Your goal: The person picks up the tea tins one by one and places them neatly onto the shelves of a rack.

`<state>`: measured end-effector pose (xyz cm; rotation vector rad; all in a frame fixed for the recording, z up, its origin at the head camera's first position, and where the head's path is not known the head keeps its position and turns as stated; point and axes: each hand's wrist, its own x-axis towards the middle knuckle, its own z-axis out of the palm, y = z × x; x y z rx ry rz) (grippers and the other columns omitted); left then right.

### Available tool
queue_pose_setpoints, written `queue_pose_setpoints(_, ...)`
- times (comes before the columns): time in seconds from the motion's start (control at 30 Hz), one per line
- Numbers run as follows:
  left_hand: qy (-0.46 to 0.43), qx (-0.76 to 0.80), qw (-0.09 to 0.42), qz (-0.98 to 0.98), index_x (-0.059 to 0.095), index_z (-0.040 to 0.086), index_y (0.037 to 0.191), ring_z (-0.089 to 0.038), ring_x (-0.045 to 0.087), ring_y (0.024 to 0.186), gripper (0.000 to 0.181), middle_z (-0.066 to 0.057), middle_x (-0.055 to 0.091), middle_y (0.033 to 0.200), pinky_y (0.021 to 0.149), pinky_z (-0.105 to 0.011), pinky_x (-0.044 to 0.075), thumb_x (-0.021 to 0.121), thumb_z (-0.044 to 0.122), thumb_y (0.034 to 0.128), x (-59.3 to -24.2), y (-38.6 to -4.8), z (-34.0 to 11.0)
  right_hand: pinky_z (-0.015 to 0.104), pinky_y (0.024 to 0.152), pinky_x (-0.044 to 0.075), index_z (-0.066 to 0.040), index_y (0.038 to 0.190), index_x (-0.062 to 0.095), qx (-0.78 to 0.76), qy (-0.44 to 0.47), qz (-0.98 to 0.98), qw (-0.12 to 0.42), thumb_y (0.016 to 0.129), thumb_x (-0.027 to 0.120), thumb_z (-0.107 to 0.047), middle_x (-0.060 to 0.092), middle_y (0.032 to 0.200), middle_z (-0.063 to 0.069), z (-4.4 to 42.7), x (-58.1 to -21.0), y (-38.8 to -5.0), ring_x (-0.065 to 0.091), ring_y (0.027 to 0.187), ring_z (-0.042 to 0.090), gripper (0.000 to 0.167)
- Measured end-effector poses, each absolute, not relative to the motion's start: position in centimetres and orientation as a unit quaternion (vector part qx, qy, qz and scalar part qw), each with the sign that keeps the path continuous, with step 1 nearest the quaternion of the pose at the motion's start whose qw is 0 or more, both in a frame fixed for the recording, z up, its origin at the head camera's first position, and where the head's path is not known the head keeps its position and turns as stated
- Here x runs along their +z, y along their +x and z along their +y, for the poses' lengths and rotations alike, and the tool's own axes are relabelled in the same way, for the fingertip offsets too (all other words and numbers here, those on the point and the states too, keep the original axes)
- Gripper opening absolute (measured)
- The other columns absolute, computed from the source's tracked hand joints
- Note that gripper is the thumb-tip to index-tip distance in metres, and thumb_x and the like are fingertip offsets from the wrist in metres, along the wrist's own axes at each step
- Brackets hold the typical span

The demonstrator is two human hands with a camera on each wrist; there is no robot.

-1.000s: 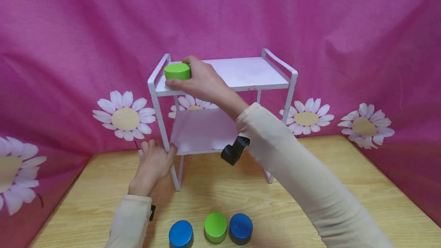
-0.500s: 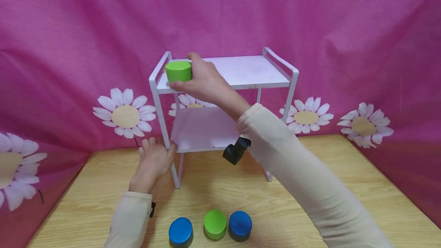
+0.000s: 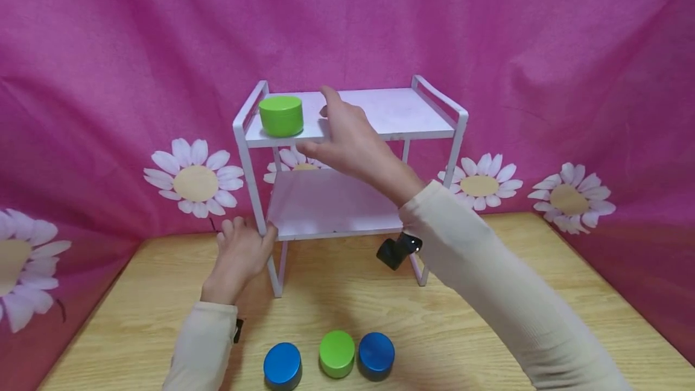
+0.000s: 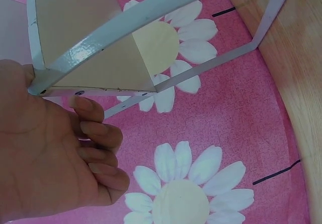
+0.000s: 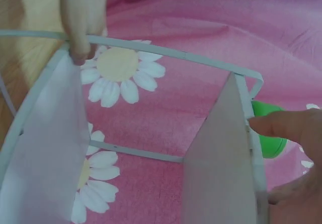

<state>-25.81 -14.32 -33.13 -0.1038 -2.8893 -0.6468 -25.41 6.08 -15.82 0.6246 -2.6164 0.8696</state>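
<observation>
A white two-tier shelf rack stands on the wooden table. On the left end of its top tier sits a round green tin, lid up. Just right of the tin is my right hand, thumb and fingers spread and apart from it. The right wrist view shows that thumb in front of the green tin, beyond the top tier's edge. My left hand grips the rack's left front leg at the lower tier. Seen from the left wrist, its fingers are curled beside the frame joint.
Near the table's front are a blue tin, a green tin and another blue tin in a row. A pink curtain with daisies hangs close behind the rack and along both sides.
My right hand has let go of the green tin and drawn back to the right, its fingers spreading. The tin stays on the top tier. My left hand keeps its grip on the rack.
</observation>
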Motion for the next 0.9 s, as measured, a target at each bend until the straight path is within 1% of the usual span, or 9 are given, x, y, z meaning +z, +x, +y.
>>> queue_pose_setpoints(0.17, -0.032, -0.211, 0.096, -0.972, 0.047, 0.000, 0.078, -0.037, 0.034, 0.091, 0.044, -0.019, 0.042, 0.089, 0.075, -0.046, 0.030, 0.034, 0.037, 0.0971, -33.2, -25.9, -14.6, 0.034, 0.102, 0.040, 0.002, 0.146, 0.027, 0.297, 0.241, -0.898, 0.220, 0.083, 0.074, -0.027, 0.053, 0.133, 0.018, 6.8, -16.8, -24.2, 0.053, 0.121, 0.028, 0.084)
queue_pose_setpoints(0.3, -0.031, -0.211, 0.100, -0.972, 0.046, 0.000, 0.080, -0.037, 0.035, 0.091, 0.043, -0.019, 0.042, 0.089, 0.076, -0.046, 0.030, 0.035, 0.038, 0.0967, -33.1, -25.9, -14.7, 0.036, 0.104, 0.038, 0.002, 0.147, 0.028, 0.308, 0.263, -0.880, 0.248, 0.083, 0.074, -0.024, 0.051, 0.138, 0.017, 7.8, -17.9, -22.8, 0.050, 0.125, 0.027, 0.083)
queue_pose_setpoints(0.43, -0.030, -0.213, 0.091, -0.972, 0.045, -0.001, 0.085, -0.037, 0.035, 0.092, 0.042, -0.019, 0.041, 0.090, 0.078, -0.047, 0.030, 0.036, 0.038, 0.0967, -33.1, -25.7, -14.8, 0.039, 0.106, 0.036, 0.003, 0.146, 0.030, 0.315, 0.295, -0.859, 0.277, 0.083, 0.075, -0.020, 0.048, 0.141, 0.017, 9.3, -19.9, -21.3, 0.046, 0.130, 0.028, 0.081)
queue_pose_setpoints(0.57, -0.030, -0.222, 0.077, -0.971, 0.046, 0.000, 0.087, -0.037, 0.034, 0.094, 0.040, -0.018, 0.042, 0.092, 0.079, -0.047, 0.031, 0.037, 0.038, 0.0971, -33.3, -25.5, -14.8, 0.043, 0.104, 0.038, 0.004, 0.145, 0.033, 0.311, 0.308, -0.849, 0.295, 0.081, 0.077, -0.018, 0.047, 0.142, 0.017, 11.1, -22.6, -19.7, 0.045, 0.131, 0.029, 0.081)
queue_pose_setpoints(0.63, -0.034, -0.226, 0.076, -0.971, 0.048, 0.001, 0.085, -0.036, 0.034, 0.095, 0.040, -0.018, 0.042, 0.093, 0.079, -0.046, 0.031, 0.037, 0.038, 0.0973, -33.4, -25.5, -14.7, 0.045, 0.103, 0.040, 0.004, 0.145, 0.035, 0.318, 0.309, -0.847, 0.294, 0.080, 0.078, -0.017, 0.049, 0.141, 0.017, 11.8, -24.1, -18.9, 0.047, 0.129, 0.029, 0.080)
queue_pose_setpoints(0.7, -0.038, -0.228, 0.079, -0.970, 0.049, 0.002, 0.083, -0.036, 0.034, 0.094, 0.040, -0.018, 0.043, 0.093, 0.078, -0.046, 0.031, 0.038, 0.037, 0.0973, -33.4, -25.5, -14.6, 0.047, 0.102, 0.040, 0.003, 0.144, 0.037, 0.329, 0.303, -0.850, 0.277, 0.080, 0.078, -0.016, 0.052, 0.138, 0.017, 12.4, -26.1, -18.1, 0.048, 0.128, 0.030, 0.078)
queue_pose_setpoints(0.77, -0.041, -0.227, 0.083, -0.969, 0.049, 0.002, 0.081, -0.035, 0.034, 0.093, 0.039, -0.018, 0.042, 0.092, 0.077, -0.045, 0.031, 0.038, 0.037, 0.0970, -33.3, -25.6, -14.5, 0.047, 0.102, 0.039, 0.003, 0.144, 0.038, 0.341, 0.291, -0.860, 0.246, 0.080, 0.078, -0.017, 0.053, 0.137, 0.015, 12.8, -28.2, -17.4, 0.049, 0.128, 0.030, 0.078)
queue_pose_setpoints(0.8, -0.044, -0.226, 0.086, -0.969, 0.049, 0.002, 0.082, -0.035, 0.034, 0.093, 0.039, -0.018, 0.042, 0.092, 0.077, -0.045, 0.031, 0.038, 0.036, 0.0971, -33.3, -25.6, -14.4, 0.048, 0.102, 0.038, 0.003, 0.143, 0.038, 0.346, 0.281, -0.865, 0.230, 0.080, 0.078, -0.018, 0.053, 0.137, 0.016, 13.0, -29.3, -17.0, 0.047, 0.129, 0.032, 0.077)
queue_pose_setpoints(0.9, -0.045, -0.226, 0.089, -0.969, 0.048, 0.002, 0.085, -0.035, 0.034, 0.093, 0.036, -0.018, 0.042, 0.092, 0.077, -0.046, 0.031, 0.040, 0.035, 0.0967, -33.2, -25.7, -14.3, 0.049, 0.101, 0.039, 0.003, 0.143, 0.039, 0.359, 0.253, -0.880, 0.181, 0.082, 0.077, -0.019, 0.054, 0.137, 0.012, 13.3, -32.1, -16.2, 0.047, 0.129, 0.030, 0.076)
